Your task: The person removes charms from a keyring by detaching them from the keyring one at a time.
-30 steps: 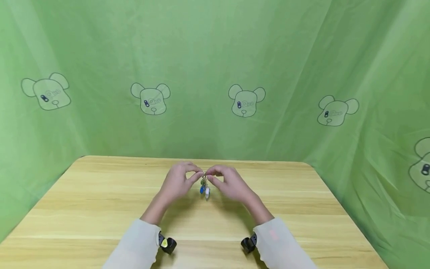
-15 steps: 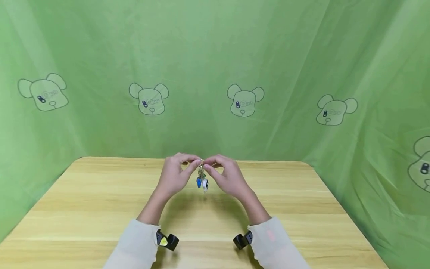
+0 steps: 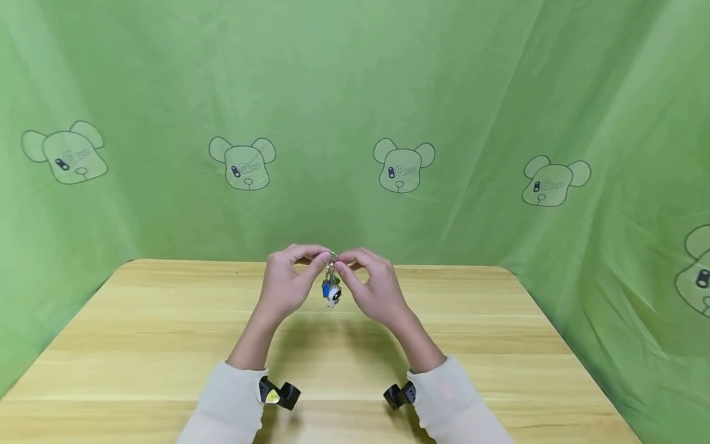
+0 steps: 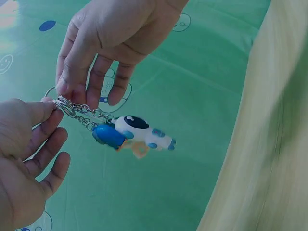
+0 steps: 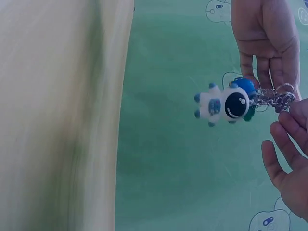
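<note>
Left hand (image 3: 285, 285) and right hand (image 3: 373, 287) both pinch the metal rings (image 4: 65, 108) of a keychain (image 3: 333, 296), other fingers loosely extended, astronaut charm (image 5: 215, 107) dangling above tabletop (image 3: 166, 327); backdrop (image 3: 333, 74) lettering starts "Q", rest unclear.

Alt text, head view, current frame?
A person's left hand and right hand pinch a metal key ring above a wood-grain table, a white figure charm and a blue charm hanging below. Green cloth printed with cartoon heads hangs behind.
</note>
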Action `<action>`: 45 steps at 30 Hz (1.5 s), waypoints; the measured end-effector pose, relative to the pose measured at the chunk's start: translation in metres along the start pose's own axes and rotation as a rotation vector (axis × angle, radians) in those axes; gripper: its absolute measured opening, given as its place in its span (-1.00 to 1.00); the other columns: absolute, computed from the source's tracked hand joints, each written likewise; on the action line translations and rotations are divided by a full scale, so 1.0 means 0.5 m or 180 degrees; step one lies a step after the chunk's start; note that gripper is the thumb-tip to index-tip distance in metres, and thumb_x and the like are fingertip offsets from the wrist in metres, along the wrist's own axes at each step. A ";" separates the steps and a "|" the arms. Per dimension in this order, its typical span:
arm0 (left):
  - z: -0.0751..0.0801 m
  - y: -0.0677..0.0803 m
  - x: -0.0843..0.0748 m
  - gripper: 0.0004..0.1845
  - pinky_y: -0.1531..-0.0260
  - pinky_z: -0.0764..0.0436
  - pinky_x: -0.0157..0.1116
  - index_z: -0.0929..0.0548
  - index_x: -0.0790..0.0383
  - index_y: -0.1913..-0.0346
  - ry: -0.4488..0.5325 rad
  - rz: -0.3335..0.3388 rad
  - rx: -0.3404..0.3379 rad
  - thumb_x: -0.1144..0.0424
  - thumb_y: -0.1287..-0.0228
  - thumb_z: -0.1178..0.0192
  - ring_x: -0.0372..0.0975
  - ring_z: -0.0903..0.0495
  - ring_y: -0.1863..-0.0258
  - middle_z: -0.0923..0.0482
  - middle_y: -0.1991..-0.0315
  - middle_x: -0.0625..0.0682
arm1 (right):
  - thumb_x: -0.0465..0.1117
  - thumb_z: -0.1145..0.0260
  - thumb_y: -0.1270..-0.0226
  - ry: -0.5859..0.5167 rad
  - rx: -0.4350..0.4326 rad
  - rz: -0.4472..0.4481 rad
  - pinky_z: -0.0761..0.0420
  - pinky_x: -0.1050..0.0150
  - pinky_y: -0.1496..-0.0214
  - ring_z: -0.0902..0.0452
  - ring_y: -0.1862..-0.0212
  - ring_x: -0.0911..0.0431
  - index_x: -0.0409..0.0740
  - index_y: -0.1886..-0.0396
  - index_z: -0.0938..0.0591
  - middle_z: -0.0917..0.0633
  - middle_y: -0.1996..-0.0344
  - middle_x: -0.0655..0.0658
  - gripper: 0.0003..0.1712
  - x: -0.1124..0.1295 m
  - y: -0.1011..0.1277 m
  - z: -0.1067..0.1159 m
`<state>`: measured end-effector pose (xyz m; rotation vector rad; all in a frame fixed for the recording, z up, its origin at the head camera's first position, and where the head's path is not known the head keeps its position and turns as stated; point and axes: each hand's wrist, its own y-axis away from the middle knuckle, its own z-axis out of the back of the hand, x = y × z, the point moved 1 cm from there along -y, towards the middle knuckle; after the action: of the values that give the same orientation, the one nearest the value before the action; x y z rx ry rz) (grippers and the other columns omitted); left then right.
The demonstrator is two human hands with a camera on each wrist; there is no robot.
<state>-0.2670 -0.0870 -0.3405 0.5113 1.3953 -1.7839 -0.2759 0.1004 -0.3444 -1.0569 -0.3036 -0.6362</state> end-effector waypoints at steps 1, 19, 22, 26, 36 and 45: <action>0.001 0.001 -0.002 -0.82 0.09 -0.69 -0.15 -0.81 0.16 0.12 0.0009 -0.0029 -0.0008 0.14 -0.41 -0.32 -0.21 -0.66 0.17 -0.77 0.18 -0.04 | -0.30 -0.36 -0.44 0.0011 -0.0010 0.0034 -0.73 0.21 0.06 -0.70 0.18 0.07 -0.23 0.11 -0.73 -0.77 0.20 -0.11 -0.88 0.002 0.000 0.000; 0.002 0.001 -0.033 -0.90 0.13 -0.70 -0.14 -0.79 0.21 0.16 -0.0187 -0.0623 0.0034 0.27 -0.34 -0.39 -0.27 -0.64 0.25 -0.75 0.30 -0.07 | -0.39 -0.33 -0.42 0.0101 -0.0130 0.0350 -0.71 0.23 0.11 -0.65 0.23 0.09 -0.27 0.15 -0.68 -0.73 0.27 -0.12 -0.93 0.027 -0.004 0.026; 0.002 0.002 -0.035 -0.92 0.16 -0.70 -0.17 -0.79 0.21 0.18 -0.0295 -0.0648 0.0083 0.28 -0.35 -0.38 -0.28 -0.63 0.26 -0.75 0.31 -0.07 | -0.39 -0.32 -0.43 0.0109 -0.0116 0.0329 -0.71 0.22 0.14 -0.64 0.26 0.10 -0.28 0.15 -0.67 -0.72 0.28 -0.11 -0.93 0.029 -0.004 0.028; -0.002 0.002 -0.038 -0.90 0.18 -0.71 -0.23 -0.79 0.23 0.19 -0.0316 -0.0570 0.0163 0.27 -0.38 -0.35 -0.28 -0.64 0.28 -0.75 0.32 -0.06 | -0.38 -0.31 -0.45 0.0127 -0.0140 0.0285 -0.71 0.20 0.15 -0.64 0.27 0.08 -0.30 0.14 -0.67 -0.71 0.29 -0.13 -0.92 0.031 -0.003 0.029; -0.017 0.004 -0.038 -0.88 0.28 -0.71 -0.28 -0.80 0.25 0.20 0.0168 -0.0320 -0.0201 0.26 -0.36 -0.37 -0.26 -0.63 0.33 -0.75 0.32 -0.03 | -0.36 -0.35 -0.43 0.0040 -0.0296 0.0172 -0.73 0.16 0.13 -0.65 0.24 0.08 -0.30 0.13 -0.71 -0.74 0.28 -0.13 -0.90 0.024 -0.002 0.022; -0.020 0.005 -0.047 -0.88 0.16 -0.73 -0.26 -0.77 0.31 0.17 0.0259 -0.0169 -0.0189 0.30 -0.37 -0.36 -0.21 -0.67 0.27 -0.74 0.28 0.02 | -0.37 -0.27 -0.49 0.0061 -0.0307 0.0234 -0.71 0.19 0.10 -0.64 0.21 0.05 -0.33 0.18 -0.68 -0.72 0.27 -0.15 -0.91 0.027 -0.001 0.025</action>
<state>-0.2524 -0.0698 -0.3281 0.5248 1.5259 -1.7752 -0.2648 0.1066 -0.3313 -1.1486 -0.2180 -0.5993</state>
